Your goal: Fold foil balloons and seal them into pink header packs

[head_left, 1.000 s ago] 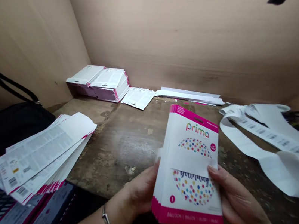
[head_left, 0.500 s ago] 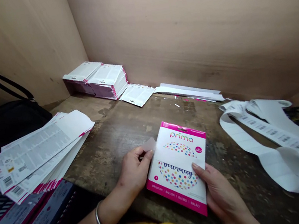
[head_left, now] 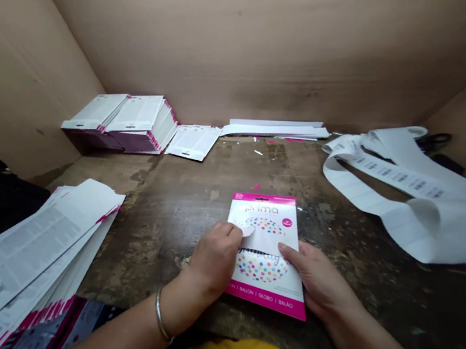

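Note:
In front of me is a white and pink balloon packet (head_left: 273, 292) with coloured dots and the word "prima". My right hand (head_left: 319, 270) grips its right edge, the thumb on the front and the fingers behind. My left hand (head_left: 215, 257) lies over the packet's left side, its fingers closed on a small pale, thin piece (head_left: 248, 231). What this piece is, and whether it is joined to the packet, I cannot tell. A dark striped slit (head_left: 259, 251) crosses the packet's front just below it.
Stacked packets (head_left: 136, 122) stand at the back left, with a single packet (head_left: 193, 141) beside them. White strips (head_left: 274, 126) lie along the back wall. A curling roll of labels (head_left: 424, 209) is on the right. Fanned printed cards (head_left: 45, 245) lie at the left, above a crate.
My left hand has moved from the packet's left edge onto its front with the pale piece. The dark slit now shows more clearly. The head view has shifted a little to the right.

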Tool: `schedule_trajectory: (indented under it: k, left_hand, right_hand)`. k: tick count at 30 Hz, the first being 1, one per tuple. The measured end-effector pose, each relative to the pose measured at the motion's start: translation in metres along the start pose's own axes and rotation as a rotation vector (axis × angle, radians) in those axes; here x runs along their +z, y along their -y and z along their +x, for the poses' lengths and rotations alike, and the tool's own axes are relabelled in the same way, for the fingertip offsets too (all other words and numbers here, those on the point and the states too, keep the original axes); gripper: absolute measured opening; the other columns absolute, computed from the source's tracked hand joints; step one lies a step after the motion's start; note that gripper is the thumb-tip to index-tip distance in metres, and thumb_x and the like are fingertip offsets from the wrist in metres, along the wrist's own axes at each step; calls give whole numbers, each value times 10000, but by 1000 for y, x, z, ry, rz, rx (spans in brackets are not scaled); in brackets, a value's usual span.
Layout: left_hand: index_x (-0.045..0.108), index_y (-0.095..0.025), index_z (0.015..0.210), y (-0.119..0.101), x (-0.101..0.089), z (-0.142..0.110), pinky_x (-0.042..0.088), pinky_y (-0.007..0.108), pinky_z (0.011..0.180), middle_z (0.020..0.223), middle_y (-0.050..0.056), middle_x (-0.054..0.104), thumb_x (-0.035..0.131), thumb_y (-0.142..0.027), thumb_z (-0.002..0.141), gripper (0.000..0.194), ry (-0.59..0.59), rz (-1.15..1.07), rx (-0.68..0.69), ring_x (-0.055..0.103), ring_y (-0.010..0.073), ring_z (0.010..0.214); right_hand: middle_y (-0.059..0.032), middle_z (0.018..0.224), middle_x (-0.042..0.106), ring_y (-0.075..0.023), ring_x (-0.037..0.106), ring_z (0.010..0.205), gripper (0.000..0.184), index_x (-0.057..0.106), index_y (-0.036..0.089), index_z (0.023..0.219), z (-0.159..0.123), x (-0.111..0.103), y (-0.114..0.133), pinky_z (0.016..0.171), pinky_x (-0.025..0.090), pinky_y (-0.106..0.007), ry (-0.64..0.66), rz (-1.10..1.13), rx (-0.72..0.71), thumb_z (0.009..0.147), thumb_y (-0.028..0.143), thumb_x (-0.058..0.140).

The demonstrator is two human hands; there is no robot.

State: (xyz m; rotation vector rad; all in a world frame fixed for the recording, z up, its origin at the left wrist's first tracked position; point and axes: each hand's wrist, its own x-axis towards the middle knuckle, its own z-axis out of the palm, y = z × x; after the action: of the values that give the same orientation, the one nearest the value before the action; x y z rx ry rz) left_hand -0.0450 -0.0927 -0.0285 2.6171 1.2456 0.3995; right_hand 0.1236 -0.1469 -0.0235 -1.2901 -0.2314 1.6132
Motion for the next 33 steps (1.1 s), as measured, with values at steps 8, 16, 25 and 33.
schedule_trajectory:
  k: [8,16,25,33]
  left_hand:
    - [560,-156,847,-1,-7,4,497,322,692,874,61,615,481,-84,861,108,121,147,34,577,213,791]
    - [564,-155,867,5,2,-2,470,310,730,862,61,599,428,-114,892,144,-19,79,55,550,196,800]
    - [614,-154,882,7,6,-3,464,311,720,824,62,632,433,-153,902,182,-153,15,11,566,196,775]
    - [637,-173,872,9,-9,3,463,269,619,795,45,663,505,-160,848,134,-15,34,15,622,182,692]
  right_hand:
    - [-147,910,710,-299,672,797,375,667,132,971,-15,-38,27,715,541,-458,-61,-1062,-413,825,450,530]
    - [-91,1437,375,-317,259,1358,529,404,147,1380,-20,-19,1,1084,257,-570,246,-1866,-932,898,357,457]
    - [-174,1411,408,-415,379,1256,608,415,72,1369,-10,23,-17,1028,304,-584,196,-1892,-942,885,438,448]
    - [-136,1302,540,-386,446,1187,405,519,133,1281,-7,29,-22,1010,327,-584,310,-1924,-1056,908,266,434]
